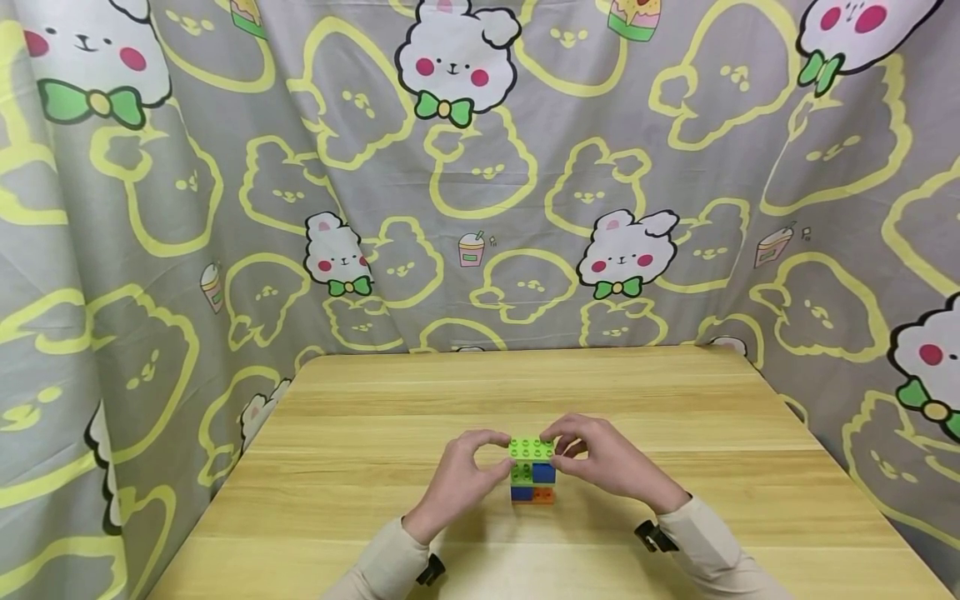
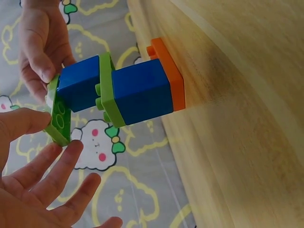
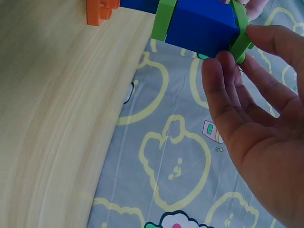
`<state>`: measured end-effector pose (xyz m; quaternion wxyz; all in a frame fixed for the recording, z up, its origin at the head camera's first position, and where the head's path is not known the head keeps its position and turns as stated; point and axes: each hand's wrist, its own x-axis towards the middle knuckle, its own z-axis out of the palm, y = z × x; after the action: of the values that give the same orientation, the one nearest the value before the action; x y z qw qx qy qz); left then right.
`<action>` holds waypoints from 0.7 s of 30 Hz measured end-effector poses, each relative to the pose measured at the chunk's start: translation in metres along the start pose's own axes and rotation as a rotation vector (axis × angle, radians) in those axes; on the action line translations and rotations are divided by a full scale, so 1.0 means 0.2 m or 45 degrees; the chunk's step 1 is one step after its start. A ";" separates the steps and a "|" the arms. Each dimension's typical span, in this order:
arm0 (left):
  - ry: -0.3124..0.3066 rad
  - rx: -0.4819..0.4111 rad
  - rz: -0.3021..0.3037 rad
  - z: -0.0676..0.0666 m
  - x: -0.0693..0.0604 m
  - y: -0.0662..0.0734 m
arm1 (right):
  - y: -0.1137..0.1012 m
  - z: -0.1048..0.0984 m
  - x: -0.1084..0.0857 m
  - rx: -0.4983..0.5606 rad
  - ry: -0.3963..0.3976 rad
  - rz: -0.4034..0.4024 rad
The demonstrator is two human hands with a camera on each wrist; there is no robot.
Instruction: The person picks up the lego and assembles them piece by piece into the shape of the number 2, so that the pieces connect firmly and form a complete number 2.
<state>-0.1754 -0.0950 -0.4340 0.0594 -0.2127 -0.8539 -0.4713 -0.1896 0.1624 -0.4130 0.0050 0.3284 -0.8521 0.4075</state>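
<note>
A small tower of building blocks stands upright on the table. At its base is an orange plate [image 1: 543, 497], carrying a blue brick [image 2: 142, 92] at its left end. Above that lies a green plate [image 2: 110, 90], with a second blue brick [image 3: 202, 26] at its right end. A studded light green plate [image 1: 531, 449] forms the top, its left half overhanging. My left hand [image 1: 459, 477] pinches the top plate's left end between thumb and fingers. From the other side, my right hand [image 1: 606, 454] pinches its right end. Whether this plate sits fully down cannot be told.
The wooden table [image 1: 360, 433] stretches around the tower on every side. A grey curtain [image 1: 487, 183] with cartoon rabbits hangs behind and along both sides of the table. Dark straps [image 1: 657, 537] circle both wrists over the beige sleeves.
</note>
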 end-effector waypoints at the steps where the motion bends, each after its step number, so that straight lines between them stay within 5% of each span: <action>1: -0.002 0.002 -0.002 0.00 0.00 0.00 | 0.00 0.00 0.00 -0.001 -0.002 0.002; 11: -0.028 0.028 0.005 0.00 -0.01 -0.01 | 0.01 0.01 -0.01 0.025 -0.026 0.017; 21: -0.063 -0.071 -0.031 0.00 0.00 -0.02 | 0.05 0.02 -0.02 0.143 -0.036 0.139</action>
<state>-0.1773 -0.0968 -0.4369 0.0266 -0.2156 -0.8442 -0.4901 -0.1910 0.1656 -0.4235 -0.0476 0.2870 -0.8445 0.4496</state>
